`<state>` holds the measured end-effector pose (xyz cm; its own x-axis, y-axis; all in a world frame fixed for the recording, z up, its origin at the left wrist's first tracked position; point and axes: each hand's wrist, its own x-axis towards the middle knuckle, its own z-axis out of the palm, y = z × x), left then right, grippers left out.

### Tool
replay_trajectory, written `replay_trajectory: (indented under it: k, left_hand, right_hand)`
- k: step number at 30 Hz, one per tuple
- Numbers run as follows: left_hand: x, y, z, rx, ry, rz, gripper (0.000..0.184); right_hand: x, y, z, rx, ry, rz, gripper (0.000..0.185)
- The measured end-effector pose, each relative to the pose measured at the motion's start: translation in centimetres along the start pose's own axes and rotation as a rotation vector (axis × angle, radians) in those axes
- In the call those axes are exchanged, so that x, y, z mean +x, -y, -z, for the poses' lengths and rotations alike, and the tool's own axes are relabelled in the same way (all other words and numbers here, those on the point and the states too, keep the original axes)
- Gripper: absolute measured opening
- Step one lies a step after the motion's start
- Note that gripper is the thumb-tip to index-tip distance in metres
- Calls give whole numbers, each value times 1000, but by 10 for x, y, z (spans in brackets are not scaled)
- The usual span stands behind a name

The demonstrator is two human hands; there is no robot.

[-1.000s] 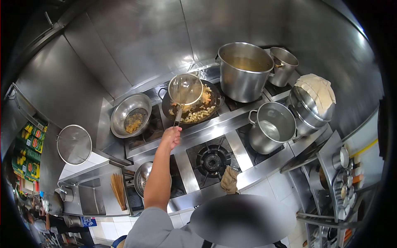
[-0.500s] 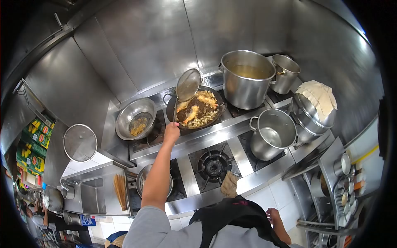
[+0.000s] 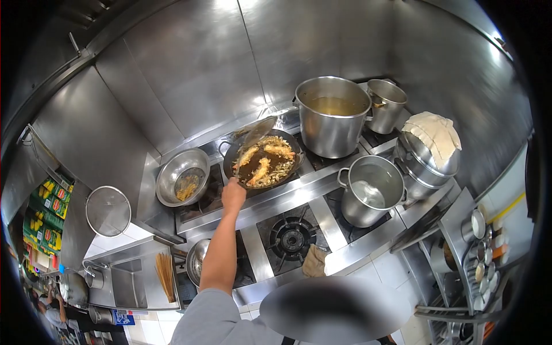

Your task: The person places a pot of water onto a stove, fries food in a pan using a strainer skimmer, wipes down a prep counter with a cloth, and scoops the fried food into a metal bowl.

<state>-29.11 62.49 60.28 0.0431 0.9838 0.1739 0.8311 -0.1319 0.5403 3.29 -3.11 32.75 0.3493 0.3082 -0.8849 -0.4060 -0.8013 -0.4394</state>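
My left hand (image 3: 233,194) is closed around the handle of a wire-mesh skimmer (image 3: 260,131). The skimmer's round head is tilted steeply over the back left of a dark wok (image 3: 230,158) on the stove. In the wok's dark oil float several golden battered pieces (image 3: 260,172), with loose pale batter bits (image 3: 282,172) gathered along the right and front. To the left of the wok stands a wide steel bowl (image 3: 165,181) with a mesh strainer and fried crumbs (image 3: 187,188) inside. My right hand is out of view; a grey blur covers the bottom centre.
A tall stockpot (image 3: 325,135) of liquid stands right of the wok, with a smaller pot (image 3: 386,115) behind. Nearer are an open pot (image 3: 362,210) and a cloth-topped (image 3: 431,135) lidded pot. A front burner (image 3: 292,238) has a brown cloth (image 3: 314,261) beside it. A sink (image 3: 127,284) is at left.
The skimmer's head has tipped from face-on to nearly edge-on above the wok. My right hand, seen low on the right before, is no longer in view. The camera has shifted slightly.
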Motion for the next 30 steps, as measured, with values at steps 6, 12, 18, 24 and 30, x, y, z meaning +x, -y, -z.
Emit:
replay_trajectory:
  k: [6, 12, 18, 24, 30]
  left_hand:
    - [5, 37, 15, 116, -60, 83, 29]
    - [-6, 58, 6, 105, -13, 107, 33]
    - [-13, 52, 14, 92, -53, 75, 27]
    - [-15, 43, 2, -61, -26, -10, 30]
    - [-24, -15, 18, 162, 20, -63, 28]
  right_hand:
    - [4, -26, 0, 58, -18, -64, 11]
    - [0, -2, -1, 37, -23, 9, 12]
    - [0, 29, -7, 3, -36, 119, 12]
    - [4, 24, -9, 6, -36, 102, 15]
    - [-23, 21, -16, 298, -44, -28, 12]
